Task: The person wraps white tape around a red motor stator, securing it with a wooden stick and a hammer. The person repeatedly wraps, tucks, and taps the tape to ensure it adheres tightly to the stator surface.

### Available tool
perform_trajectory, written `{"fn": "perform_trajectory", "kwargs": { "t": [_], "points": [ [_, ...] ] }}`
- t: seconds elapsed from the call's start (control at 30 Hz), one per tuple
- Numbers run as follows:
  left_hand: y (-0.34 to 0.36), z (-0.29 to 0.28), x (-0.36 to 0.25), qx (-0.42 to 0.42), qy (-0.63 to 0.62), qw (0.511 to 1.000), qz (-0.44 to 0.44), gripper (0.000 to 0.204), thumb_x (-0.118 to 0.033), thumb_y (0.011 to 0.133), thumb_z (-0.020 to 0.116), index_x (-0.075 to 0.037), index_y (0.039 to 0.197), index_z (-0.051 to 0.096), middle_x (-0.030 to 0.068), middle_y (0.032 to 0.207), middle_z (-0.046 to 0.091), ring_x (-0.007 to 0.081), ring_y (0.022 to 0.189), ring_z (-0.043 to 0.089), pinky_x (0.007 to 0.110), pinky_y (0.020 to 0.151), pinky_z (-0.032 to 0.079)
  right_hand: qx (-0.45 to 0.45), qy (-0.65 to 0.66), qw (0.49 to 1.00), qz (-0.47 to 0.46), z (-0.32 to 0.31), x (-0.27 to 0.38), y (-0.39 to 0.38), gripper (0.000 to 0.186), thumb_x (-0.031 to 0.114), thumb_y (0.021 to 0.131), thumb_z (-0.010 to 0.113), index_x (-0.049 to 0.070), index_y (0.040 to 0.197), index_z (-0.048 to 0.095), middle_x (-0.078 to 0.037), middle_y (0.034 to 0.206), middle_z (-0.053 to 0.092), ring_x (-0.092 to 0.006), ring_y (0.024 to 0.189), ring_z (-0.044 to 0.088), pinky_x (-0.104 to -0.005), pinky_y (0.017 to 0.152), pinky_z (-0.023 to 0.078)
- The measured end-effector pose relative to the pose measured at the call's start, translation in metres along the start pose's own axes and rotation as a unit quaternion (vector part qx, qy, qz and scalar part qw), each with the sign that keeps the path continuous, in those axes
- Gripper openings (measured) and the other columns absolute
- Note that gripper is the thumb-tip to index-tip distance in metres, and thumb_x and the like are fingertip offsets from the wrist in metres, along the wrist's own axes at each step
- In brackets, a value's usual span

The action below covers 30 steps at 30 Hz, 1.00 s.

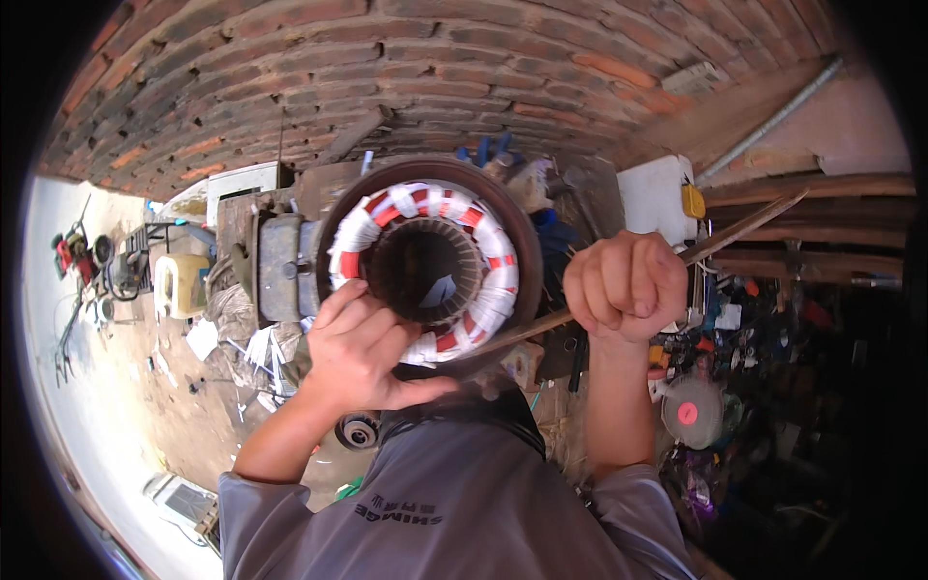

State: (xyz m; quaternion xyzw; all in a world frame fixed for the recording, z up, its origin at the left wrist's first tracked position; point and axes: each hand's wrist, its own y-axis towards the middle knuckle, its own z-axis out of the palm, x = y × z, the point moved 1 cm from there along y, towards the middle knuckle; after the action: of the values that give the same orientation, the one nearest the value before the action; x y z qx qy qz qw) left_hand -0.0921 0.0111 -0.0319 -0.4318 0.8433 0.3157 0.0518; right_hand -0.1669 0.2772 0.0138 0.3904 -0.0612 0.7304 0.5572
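A motor stator with a ring winding (498, 290), wrapped in white tape with red patches, sits inside a round dark metal housing (530, 242) before me. Its slotted bore is in the middle. My left hand (358, 343) lies on the winding's near left side, fingers bent over the ring toward the bore and thumb stretched out along the near edge. My right hand (626, 287) is closed in a fist around a long wooden stick (739, 227), right of the housing. The stick slants down to the left, its lower part against the winding's near right side. The palm side of my left hand is hidden.
A brick wall (464, 77) rises behind the housing. At left are a grey metal box (281, 266) on the housing and a yellowish jug (181, 285). To the right stand a white container (657, 198), a round fan-like guard (693, 411) and much clutter.
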Motion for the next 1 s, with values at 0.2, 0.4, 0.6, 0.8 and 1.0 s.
{"fn": "perform_trajectory", "kwargs": {
  "t": [0.2,0.4,0.6,0.8,1.0],
  "points": [
    [-0.006,-0.002,-0.003,0.021,0.012,1.0,-0.001,0.05,-0.062,0.071,0.078,-0.012,0.081,0.075,0.0025,0.076,0.065,0.025,0.079,0.064,0.045,0.1,0.046,-0.116,-0.03,0.992,-0.041,0.03,0.123,-0.009,0.06,0.042,0.113,0.029,0.016,0.061,0.039,0.003,0.053,0.035,-0.0111,0.038,0.031,-0.0303,0.038,0.032],
    [0.001,0.0,-0.006,0.026,0.014,1.0,0.003,0.054,-0.064,0.073,0.076,-0.011,0.083,0.075,0.0034,0.078,0.066,0.0264,0.082,0.064,0.047,0.102,0.045,-0.501,-0.356,0.76,0.21,-0.124,0.059,-0.079,0.04,0.042,0.096,0.074,0.013,0.075,0.055,0.006,0.055,0.044,-0.0096,0.044,0.045,-0.0258,0.042,0.04],
    [-0.014,0.004,-0.017,-0.039,0.06,0.997,-0.018,0.059,-0.06,0.084,0.071,-0.002,0.093,0.067,0.0127,0.094,0.066,0.0353,0.094,0.062,0.054,0.1,0.045,-0.409,-0.49,0.73,0.244,-0.195,-0.058,-0.134,0.026,0.012,0.095,0.064,0.001,0.119,0.063,-0.009,0.095,0.068,-0.0201,0.085,0.068,-0.034,0.074,0.057],
    [-0.076,0.001,-0.074,-0.149,-0.003,0.981,-0.128,0.058,-0.057,0.089,0.067,0.001,0.094,0.066,0.0173,0.095,0.064,0.0369,0.095,0.061,0.052,0.089,0.047,-0.31,-0.784,0.486,0.229,-0.155,0.003,-0.222,0.027,0.027,0.089,0.073,0.002,0.1,0.069,-0.02,0.101,0.065,-0.0413,0.095,0.065,-0.0506,0.082,0.053],
    [-0.075,0.024,-0.138,-0.103,-0.111,0.985,-0.086,0.04,-0.039,0.077,0.084,-0.003,0.089,0.07,0.0112,0.093,0.068,0.0276,0.081,0.066,0.036,0.068,0.052,-0.265,-0.724,0.503,0.39,-0.179,-0.019,-0.255,0.033,0.03,0.084,0.073,0.002,0.1,0.066,-0.019,0.086,0.071,-0.045,0.088,0.069,-0.0521,0.08,0.054]
  ]
}}
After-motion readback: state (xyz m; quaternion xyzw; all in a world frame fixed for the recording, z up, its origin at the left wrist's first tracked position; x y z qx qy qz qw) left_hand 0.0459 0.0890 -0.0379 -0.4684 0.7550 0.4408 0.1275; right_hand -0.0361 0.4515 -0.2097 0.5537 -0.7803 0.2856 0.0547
